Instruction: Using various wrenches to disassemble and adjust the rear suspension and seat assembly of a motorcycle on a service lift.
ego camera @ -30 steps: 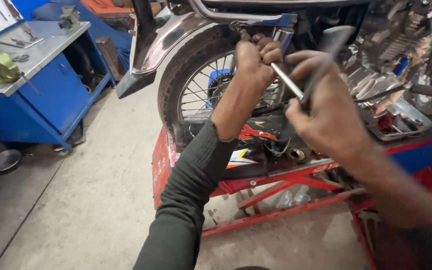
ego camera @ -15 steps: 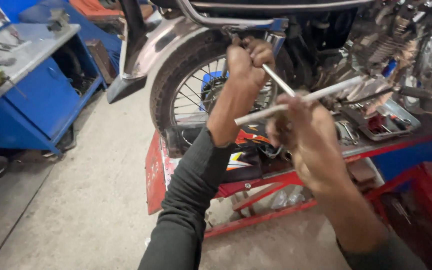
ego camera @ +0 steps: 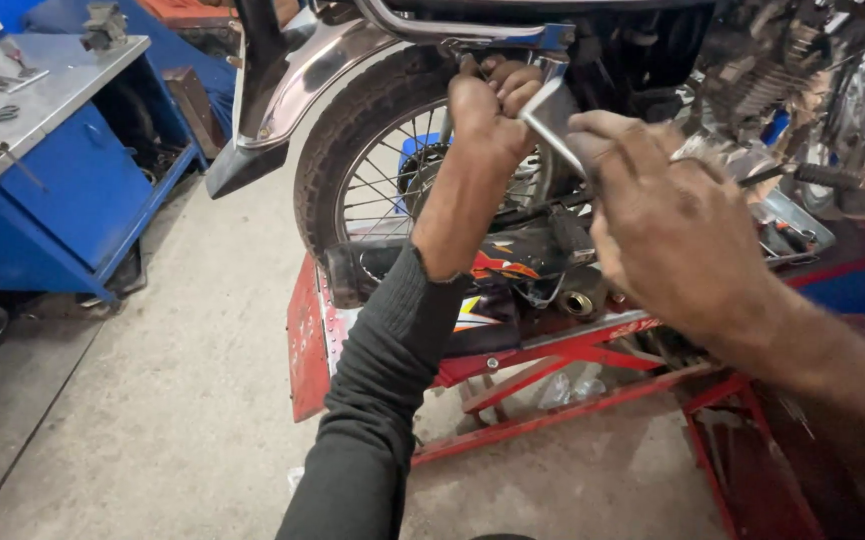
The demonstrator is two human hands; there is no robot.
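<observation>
Head view: left hand [ego camera: 493, 100] fisted around upper end of metal rod tool [ego camera: 551, 120] beside rear wheel [ego camera: 393, 170] of motorcycle on red lift stand [ego camera: 513, 375]. Right hand [ego camera: 668, 225] pinches lower end, fingers half spread. Judged step: working fastener near frame rail; next turn needs steady two-hand leverage.

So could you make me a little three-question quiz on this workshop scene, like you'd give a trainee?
1. True or false: the left hand grips a metal rod-shaped tool beside the rear wheel.
2. What does the motorcycle stand on?
A. bare floor
B. red lift stand
C. wooden crate
3. What colour is the workbench at the far left?

Key
1. True; the right hand is on the tool as well.
2. B, the red lift stand.
3. Blue, the workbench has a grey top.
</observation>
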